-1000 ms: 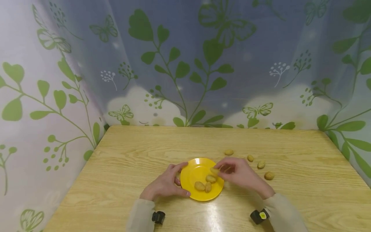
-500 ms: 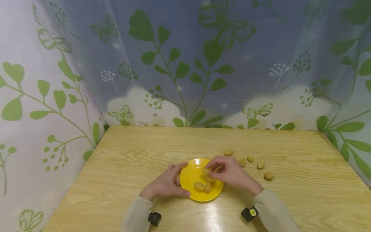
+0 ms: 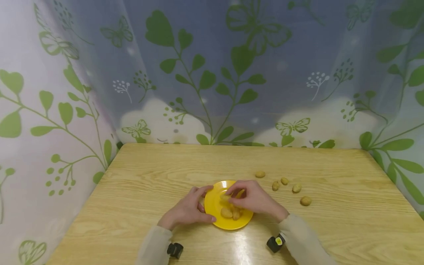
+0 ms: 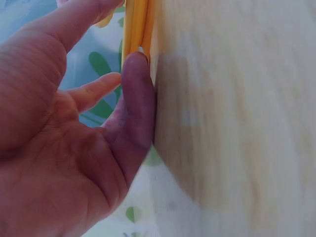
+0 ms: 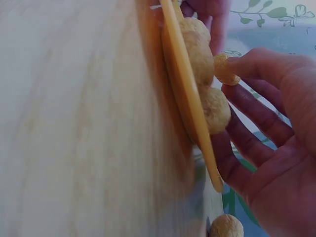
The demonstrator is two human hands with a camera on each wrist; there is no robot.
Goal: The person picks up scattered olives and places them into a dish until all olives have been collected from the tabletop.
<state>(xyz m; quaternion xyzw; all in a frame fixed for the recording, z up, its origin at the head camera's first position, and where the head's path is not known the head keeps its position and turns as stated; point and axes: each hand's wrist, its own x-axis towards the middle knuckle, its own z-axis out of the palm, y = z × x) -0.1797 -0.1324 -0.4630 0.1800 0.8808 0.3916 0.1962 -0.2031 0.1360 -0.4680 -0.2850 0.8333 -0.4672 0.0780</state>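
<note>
A yellow plate (image 3: pixel 232 224) lies on the table with the left hand (image 3: pixel 188 208) at its left side, thumb and fingers round the rim. In the left wrist view, a fingertip of the left hand (image 4: pixel 84 128) touches the plate's edge (image 4: pixel 139 27). Over the plate, the right hand (image 3: pixel 253 200) pinches a lumpy, yellowish-brown nut (image 3: pixel 225 197). The right wrist view shows this nut (image 5: pixel 225 70) between thumb and fingertip of the right hand (image 5: pixel 281 118). Other nuts (image 3: pixel 226 212) rest on the plate, partly covered by the right hand.
Several similar nuts (image 3: pixel 306 200) are scattered on the wooden table (image 3: pixel 149 165) to the right of and behind the plate. A leaf-patterned curtain (image 3: pixel 198 103) hangs behind the table and along its sides.
The right hand has moved left across the plate with the pinched nut, and a nut on the table behind it has come into view. The left hand stays at the rim.
</note>
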